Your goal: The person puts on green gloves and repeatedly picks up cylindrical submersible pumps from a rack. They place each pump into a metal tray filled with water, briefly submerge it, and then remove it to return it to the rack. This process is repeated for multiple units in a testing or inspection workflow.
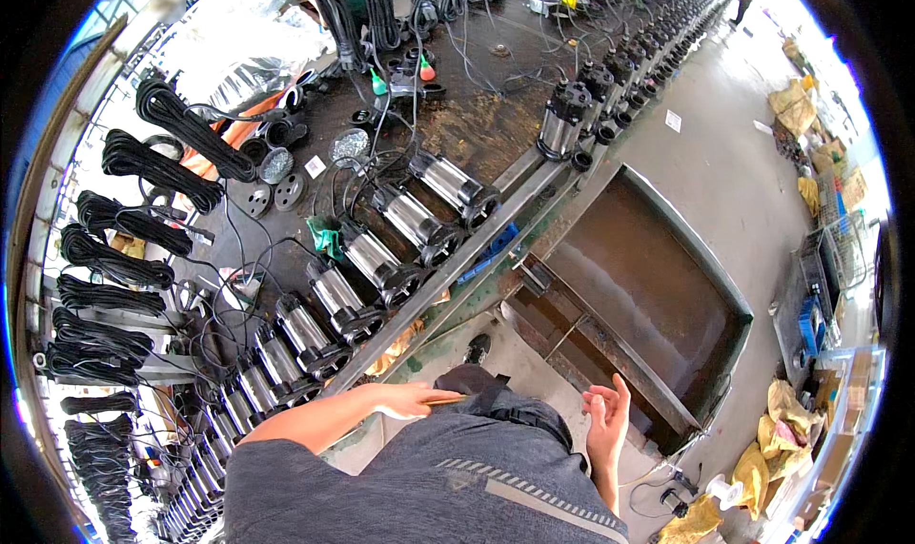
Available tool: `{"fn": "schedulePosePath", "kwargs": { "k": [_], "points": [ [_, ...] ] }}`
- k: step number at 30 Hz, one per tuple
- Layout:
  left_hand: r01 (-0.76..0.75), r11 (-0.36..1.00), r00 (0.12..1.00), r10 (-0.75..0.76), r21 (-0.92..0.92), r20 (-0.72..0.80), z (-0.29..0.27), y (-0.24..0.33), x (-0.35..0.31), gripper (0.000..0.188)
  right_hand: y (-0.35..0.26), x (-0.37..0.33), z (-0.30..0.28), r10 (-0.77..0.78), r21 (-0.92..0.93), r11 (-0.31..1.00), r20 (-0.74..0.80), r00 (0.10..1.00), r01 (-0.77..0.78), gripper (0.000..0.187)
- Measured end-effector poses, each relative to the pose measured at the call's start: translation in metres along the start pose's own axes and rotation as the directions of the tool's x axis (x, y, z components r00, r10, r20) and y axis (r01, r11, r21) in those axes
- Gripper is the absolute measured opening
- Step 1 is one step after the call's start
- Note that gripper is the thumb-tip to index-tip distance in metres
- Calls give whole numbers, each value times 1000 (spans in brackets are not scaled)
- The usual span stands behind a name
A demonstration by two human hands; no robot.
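My left hand [410,401] is held at my waist, its fingers closed on a thin yellow-brown strip [444,401] whose kind I cannot make out. On the other side of my body, my right hand [607,420] is raised with its fingers apart and nothing in it. It is near the edge of a water tank [658,267]. Ahead and to my left, several steel submersible pumps [410,215] lie on their sides in a row along the bench edge. Neither hand touches them. Black cables run from the pumps across the bench.
Bundled black cables [162,167] hang along the far left side. Upright pumps [564,120] stand in a long line toward the back. A metal rail [448,258] borders the bench. Yellow sacks [777,439] and a white spool [724,492] are on the right floor.
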State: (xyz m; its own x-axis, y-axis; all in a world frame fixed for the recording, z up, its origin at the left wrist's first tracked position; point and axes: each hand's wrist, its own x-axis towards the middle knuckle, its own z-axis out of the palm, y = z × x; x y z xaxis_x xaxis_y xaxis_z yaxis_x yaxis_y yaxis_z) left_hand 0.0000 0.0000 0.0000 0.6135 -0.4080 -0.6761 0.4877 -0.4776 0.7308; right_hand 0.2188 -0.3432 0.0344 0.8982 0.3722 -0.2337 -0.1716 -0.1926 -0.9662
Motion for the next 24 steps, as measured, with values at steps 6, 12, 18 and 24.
{"fn": "schedulePosePath", "kwargs": {
  "k": [6, 12, 18, 24],
  "points": [
    [113, 962, 994, -111, 250, -20, -21, -37, 53, 75, 5, 15, 30, -13, -19, 1000, 77, 997, 14, 50],
    [169, 937, 952, -235, 307, 194, -4, -105, 11, 73, -1, 2, 22, 32, -125, 992, 64, 997, -24, 50],
    [25, 990, 995, -37, 137, 90, -23, -23, -20, 77, 39, 50, 46, 320, -499, 861, 679, 661, 96, 59],
    [217, 930, 924, -294, 297, 243, -49, 14, 17, 84, 20, 71, 70, 155, -373, 856, 845, 512, 357, 36]
  ]
}}
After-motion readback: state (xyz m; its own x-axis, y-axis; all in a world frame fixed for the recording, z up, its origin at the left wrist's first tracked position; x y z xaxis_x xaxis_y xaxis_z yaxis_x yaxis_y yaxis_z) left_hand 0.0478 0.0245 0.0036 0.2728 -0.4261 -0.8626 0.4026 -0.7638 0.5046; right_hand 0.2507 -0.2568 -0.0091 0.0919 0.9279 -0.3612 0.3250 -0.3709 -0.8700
